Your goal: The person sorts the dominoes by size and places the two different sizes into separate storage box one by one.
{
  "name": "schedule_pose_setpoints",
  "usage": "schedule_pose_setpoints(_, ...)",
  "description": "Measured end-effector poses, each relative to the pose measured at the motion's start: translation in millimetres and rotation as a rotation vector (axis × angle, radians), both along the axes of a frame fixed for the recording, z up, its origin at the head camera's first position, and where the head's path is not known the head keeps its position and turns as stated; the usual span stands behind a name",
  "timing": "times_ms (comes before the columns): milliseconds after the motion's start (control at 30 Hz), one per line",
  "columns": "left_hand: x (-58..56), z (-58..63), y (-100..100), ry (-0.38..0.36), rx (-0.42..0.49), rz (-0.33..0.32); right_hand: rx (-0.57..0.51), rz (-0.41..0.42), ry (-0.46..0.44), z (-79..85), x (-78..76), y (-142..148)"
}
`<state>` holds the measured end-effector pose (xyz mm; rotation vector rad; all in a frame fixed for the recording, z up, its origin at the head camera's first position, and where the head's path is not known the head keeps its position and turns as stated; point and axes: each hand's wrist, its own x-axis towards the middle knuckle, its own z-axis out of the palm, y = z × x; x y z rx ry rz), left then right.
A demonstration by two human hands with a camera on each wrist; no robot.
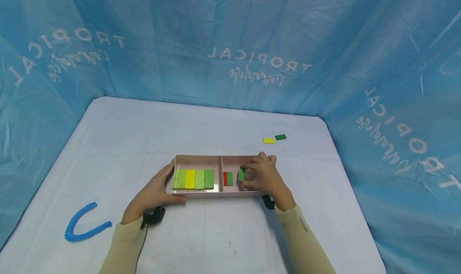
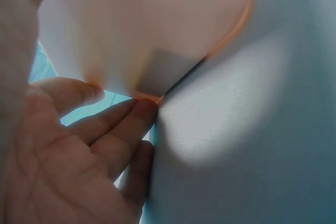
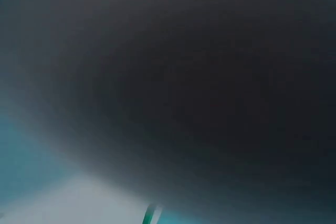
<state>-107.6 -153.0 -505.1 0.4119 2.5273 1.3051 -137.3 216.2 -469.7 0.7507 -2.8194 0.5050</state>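
A shallow pinkish box with a divider lies on the table. My left hand grips its left end, thumb along the front wall; in the left wrist view, fingertips touch the box's edge. Over the right compartment, my right hand pinches a green block between thumb and fingers. Beside it in that compartment are a red block and a green block, side by side. The left compartment holds a row of light green blocks and a yellow block. The right wrist view is mostly dark blur.
Behind the box, to the right, lie a yellow block and a dark green block. A bent blue ribbed tube is at the front left of the white table. Blue printed curtains surround the table's back and sides.
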Motion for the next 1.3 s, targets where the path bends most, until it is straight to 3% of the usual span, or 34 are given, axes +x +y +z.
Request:
schedule_pose_setpoints(233,-3.3,0.1,-1,0.009,0.000,-0.008,0.082,0.072,-0.085,4.9,-6.3,-10)
schedule_pose_setpoints(500,-7.9,4.0,-3,0.022,-0.009,-0.013,0.160,0.060,-0.124,6.8,-10.0,-18)
schedule_pose_setpoints(900,-4.6,1.5,-5,0.001,-0.003,-0.016,0.234,0.058,-0.125,-2.9,-10.5,-23)
schedule_pose_setpoints(1300,-3.1,0.3,-3,0.004,0.002,-0.013,0.265,0.054,-0.129,-2.6,-8.0,-25)
